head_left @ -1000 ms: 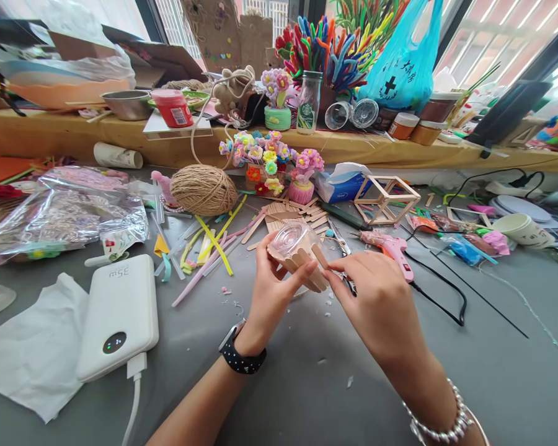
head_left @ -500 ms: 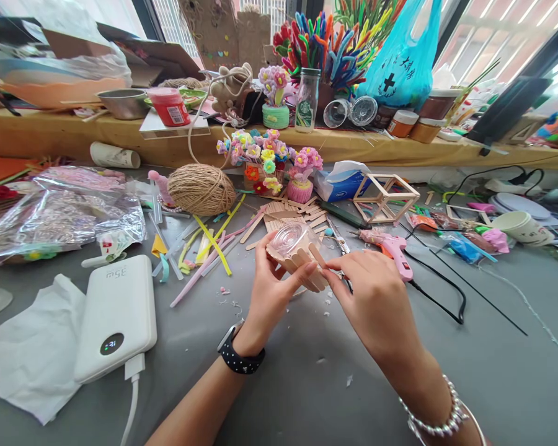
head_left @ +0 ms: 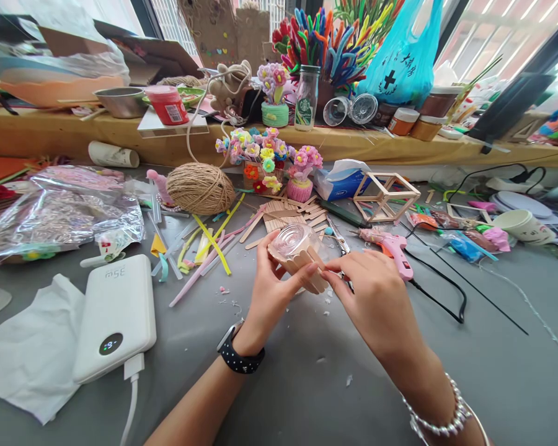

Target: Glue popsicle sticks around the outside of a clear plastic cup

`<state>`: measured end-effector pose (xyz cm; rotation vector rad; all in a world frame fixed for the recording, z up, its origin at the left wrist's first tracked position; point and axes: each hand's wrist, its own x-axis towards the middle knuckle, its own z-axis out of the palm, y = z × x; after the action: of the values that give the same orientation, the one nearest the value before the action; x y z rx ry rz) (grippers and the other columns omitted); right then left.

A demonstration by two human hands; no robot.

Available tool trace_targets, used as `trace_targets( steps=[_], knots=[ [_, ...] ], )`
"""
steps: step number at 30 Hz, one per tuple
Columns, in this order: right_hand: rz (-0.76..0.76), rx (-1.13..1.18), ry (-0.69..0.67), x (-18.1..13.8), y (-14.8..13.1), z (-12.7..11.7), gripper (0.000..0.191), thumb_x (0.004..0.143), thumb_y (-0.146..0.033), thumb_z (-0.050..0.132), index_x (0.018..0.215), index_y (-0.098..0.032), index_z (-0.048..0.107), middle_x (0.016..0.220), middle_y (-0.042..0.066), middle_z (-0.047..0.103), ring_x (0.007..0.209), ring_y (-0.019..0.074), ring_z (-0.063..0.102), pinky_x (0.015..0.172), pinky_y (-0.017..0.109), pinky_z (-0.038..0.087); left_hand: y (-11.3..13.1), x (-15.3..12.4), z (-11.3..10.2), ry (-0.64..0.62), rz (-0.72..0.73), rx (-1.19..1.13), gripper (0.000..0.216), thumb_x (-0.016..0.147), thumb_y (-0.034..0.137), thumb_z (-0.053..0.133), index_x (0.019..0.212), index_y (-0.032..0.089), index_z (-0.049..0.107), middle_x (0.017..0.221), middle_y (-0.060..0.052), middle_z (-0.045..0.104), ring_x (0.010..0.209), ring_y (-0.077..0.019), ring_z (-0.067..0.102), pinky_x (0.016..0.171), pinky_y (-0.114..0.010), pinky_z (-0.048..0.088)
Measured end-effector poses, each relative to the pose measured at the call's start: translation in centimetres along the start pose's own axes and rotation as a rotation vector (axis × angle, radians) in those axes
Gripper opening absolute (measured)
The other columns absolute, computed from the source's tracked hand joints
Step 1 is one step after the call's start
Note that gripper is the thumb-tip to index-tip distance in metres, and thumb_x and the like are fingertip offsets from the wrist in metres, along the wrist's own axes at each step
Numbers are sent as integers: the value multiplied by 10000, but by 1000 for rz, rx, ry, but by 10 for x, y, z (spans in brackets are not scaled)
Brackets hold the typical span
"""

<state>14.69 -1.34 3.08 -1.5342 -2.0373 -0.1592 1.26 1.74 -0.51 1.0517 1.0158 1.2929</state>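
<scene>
My left hand (head_left: 274, 291) is wrapped round a clear plastic cup (head_left: 292, 238), tilted with its round base facing up. Flat wooden craft sticks (head_left: 302, 263) line the cup's side next to each other. With thumb and fingertips, my right hand (head_left: 369, 294) pinches a craft stick (head_left: 317, 255) at the end of that row, against the cup. Its lower part is hidden by my fingers. Just behind the cup lie scissors (head_left: 337, 235), partly covered, and a pile of loose craft sticks (head_left: 283, 214).
A pink glue gun (head_left: 390, 248) with a black cord lies to the right. Behind it stands a wooden stick frame (head_left: 385, 197). A ball of twine (head_left: 201, 189) and pipe cleaners (head_left: 214, 244) are left of centre. A white power bank (head_left: 118, 316) with a cable lies at the left.
The craft stick in my right fingers now lies closer and flatter to the row on the cup; before, its upper end stuck out. My hands have barely moved.
</scene>
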Motion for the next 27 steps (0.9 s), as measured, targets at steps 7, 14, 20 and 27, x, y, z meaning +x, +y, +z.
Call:
trace_targets(
  steps=[7,14,20,27],
  knots=[
    [6,31,-25,1,2,0,104,800,-196,567,717,-168,623,683,23,647,651,171,561,718,334,377,0,0,0,-2,7,9,697,617,321,737,1176,229,330,1137,-68,522,1001,-214,540,868,-335,427],
    [18,43,-45,1,1,-1,43,755,-154,620,713,-159,628,663,12,638,646,180,559,711,337,375,-2,0,0,6,24,30,718,614,327,741,1188,226,322,1170,-79,509,1020,-219,535,880,-347,423],
    [27,40,-72,1,2,-1,74,789,-174,582,728,-169,624,691,18,648,663,178,567,715,338,373,-1,-2,1,10,29,73,736,617,335,738,1205,219,310,1202,-94,493,1063,-229,518,895,-346,417],
    [18,42,-83,2,3,-2,101,811,-182,547,740,-173,619,685,18,640,656,171,560,736,343,380,1,-3,1,0,20,93,747,630,345,727,1220,214,289,1204,-99,497,1051,-224,528,900,-346,416]
  ],
)
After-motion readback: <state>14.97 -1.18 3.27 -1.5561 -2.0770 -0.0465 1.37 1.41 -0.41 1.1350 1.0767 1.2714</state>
